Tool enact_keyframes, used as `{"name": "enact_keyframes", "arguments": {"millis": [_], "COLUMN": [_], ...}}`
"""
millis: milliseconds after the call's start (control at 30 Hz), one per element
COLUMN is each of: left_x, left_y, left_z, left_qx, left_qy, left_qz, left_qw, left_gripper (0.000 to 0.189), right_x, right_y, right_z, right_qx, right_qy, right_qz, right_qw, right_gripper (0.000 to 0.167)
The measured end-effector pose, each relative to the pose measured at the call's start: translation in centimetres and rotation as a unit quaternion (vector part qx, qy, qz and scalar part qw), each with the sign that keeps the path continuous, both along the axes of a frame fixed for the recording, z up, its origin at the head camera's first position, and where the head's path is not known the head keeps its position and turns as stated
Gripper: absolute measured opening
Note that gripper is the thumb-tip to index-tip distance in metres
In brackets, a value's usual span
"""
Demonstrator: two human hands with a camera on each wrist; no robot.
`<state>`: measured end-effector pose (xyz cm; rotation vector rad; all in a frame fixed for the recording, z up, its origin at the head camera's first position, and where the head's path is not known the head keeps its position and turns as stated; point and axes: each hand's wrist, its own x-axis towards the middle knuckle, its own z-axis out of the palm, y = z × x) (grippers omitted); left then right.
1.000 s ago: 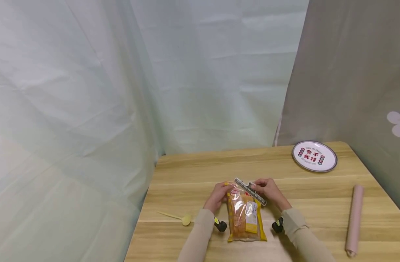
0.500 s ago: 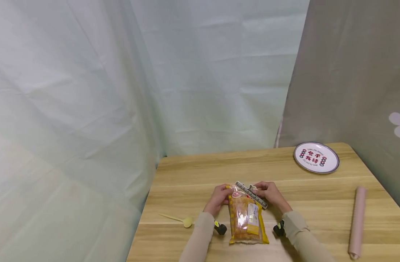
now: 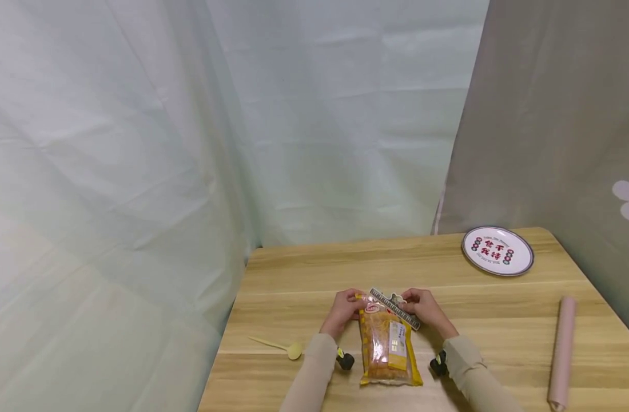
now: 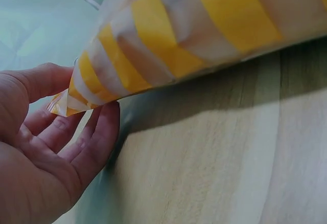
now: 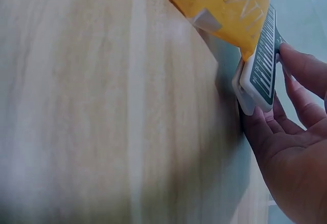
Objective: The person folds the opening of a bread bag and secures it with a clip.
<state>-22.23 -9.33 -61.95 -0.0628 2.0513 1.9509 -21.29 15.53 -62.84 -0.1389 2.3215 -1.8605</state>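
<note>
A clear and yellow plastic bag of bread (image 3: 378,343) lies in front of the person, a white label on its face. At its far left corner the left hand (image 3: 343,309) pinches the bag's end between thumb and fingers; the left wrist view shows the yellow-striped side (image 4: 153,40) running away from that grip. A long clip (image 3: 395,309) with a piano-key pattern slants across the bag's top end. The right hand (image 3: 424,309) holds this clip by its handle, thumb above and fingers beneath. In the right wrist view the bag's yellow corner (image 5: 230,9) sits between the clip's jaws.
A pale yellow spoon (image 3: 294,351) lies on the wooden table (image 3: 304,274) left of the left forearm. At the back right is a white plate (image 3: 497,250) with red characters. A pink rolled mat (image 3: 562,355) lies along the right side.
Both hands keep their holds on the bag and the clip, which stays slanted over the bag's top end. The head view has shifted slightly; little else differs.
</note>
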Motion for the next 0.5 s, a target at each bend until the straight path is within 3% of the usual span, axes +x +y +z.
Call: {"name": "enact_keyframes", "arguments": {"millis": [133, 267, 433, 500], "left_x": [0.12, 0.29, -0.07, -0.29], "left_y": [0.04, 0.28, 0.51, 0.43], "left_z": [0.03, 0.34, 0.29, 0.2], "left_qx": [-0.014, -0.061, -0.149, -0.178], "left_qy": [0.021, 0.049, 0.1, 0.105], "left_qz": [0.003, 0.007, 0.007, 0.002], "left_qw": [0.9997, 0.9969, 0.9838, 0.9784], "left_gripper": [0.029, 0.029, 0.026, 0.024], "right_x": [0.06, 0.06, -0.12, -0.11], "right_y": [-0.14, -0.13, -0.02, -0.1], "right_z": [-0.18, -0.31, -0.25, -0.28], "right_qx": [0.023, 0.046, 0.05, 0.053], "right_qy": [0.015, 0.015, 0.006, 0.0], "right_qz": [-0.004, -0.015, -0.014, -0.012], "right_qw": [0.9996, 0.9987, 0.9986, 0.9985], "right_gripper": [0.017, 0.018, 0.019, 0.019]}}
